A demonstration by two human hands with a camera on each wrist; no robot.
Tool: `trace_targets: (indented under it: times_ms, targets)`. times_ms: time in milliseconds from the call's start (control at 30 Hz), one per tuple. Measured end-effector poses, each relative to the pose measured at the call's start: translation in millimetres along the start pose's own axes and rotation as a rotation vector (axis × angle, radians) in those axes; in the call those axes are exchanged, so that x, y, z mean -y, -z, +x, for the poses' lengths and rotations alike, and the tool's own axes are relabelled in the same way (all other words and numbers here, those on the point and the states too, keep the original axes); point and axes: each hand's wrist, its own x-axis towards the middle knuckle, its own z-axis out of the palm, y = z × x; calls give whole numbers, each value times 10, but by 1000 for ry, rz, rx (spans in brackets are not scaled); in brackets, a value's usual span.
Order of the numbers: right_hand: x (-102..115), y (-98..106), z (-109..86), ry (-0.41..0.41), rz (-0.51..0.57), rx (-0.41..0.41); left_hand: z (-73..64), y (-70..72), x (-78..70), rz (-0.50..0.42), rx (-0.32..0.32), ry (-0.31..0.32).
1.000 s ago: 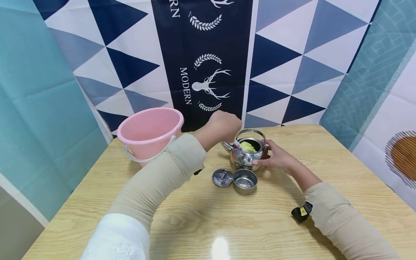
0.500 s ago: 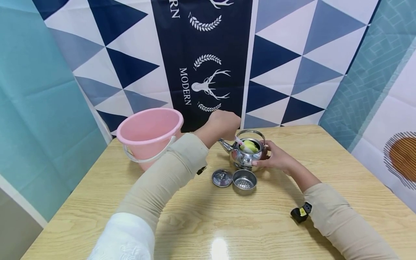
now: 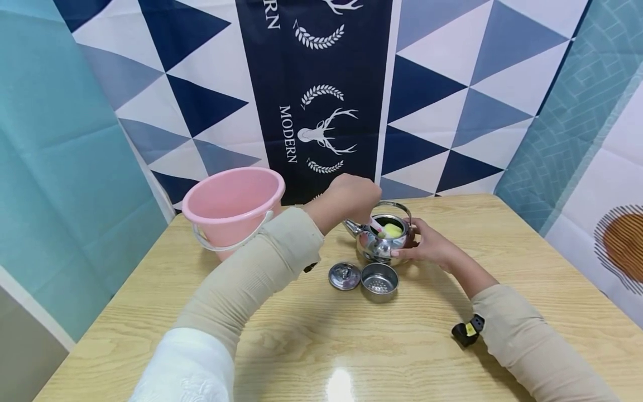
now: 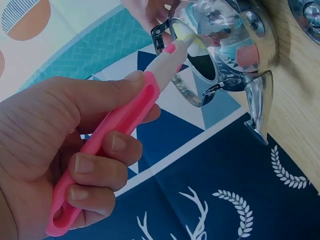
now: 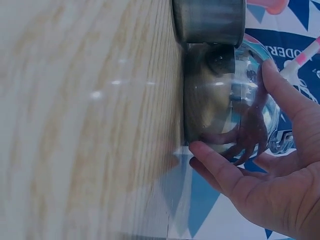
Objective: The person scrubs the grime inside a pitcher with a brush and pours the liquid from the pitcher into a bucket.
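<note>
The teapot [image 3: 375, 244], polished metal, stands upright on the wooden table [image 3: 301, 346], its mouth uncovered and its carrying handle [image 3: 397, 205] arched above it. Its spout [image 3: 353, 228] points to the person's left.

The left hand [image 3: 351, 196] is above and to the left of the teapot, its grip clamped on the pink handle of a brush [image 4: 120, 120]; in the left wrist view the fingers curl round that handle, with the thumb laid along it. The brush's white shaft slopes down into the mouth of the teapot. A yellow mass [image 3: 393, 230] shows inside the teapot beside the shaft; whether it belongs to the brush is hard to tell.

The right hand [image 3: 427, 241] is at the right side of the teapot, its grip closed round the body, thumb on the near side. The right wrist view shows the hand mirrored in the shiny metal.

On the near side of the teapot sits a small metal cup [image 3: 379, 296] with holes in its base, and a round lid [image 3: 344, 276] lies just beside the cup, on the teapot's near left. A pink bucket [image 3: 241, 231] with a white handle stands well to the left of the teapot. A patterned cloth [image 3: 321, 67] in blue, white and black hangs behind the teapot
</note>
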Motion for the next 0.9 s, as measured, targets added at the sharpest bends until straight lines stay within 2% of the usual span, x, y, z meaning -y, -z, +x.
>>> trace_targets:
  times_ms: [367,633,900]
  targets:
    - [-10,-3,-4,14,1,-7,-8,71,-12,133,-4,42]
    - [-1,-5,-7,17,-7,4,34,71,7,136,-25,50]
    - [12,-8,-11,10,-12,6,63,63,-42,107,-32,27]
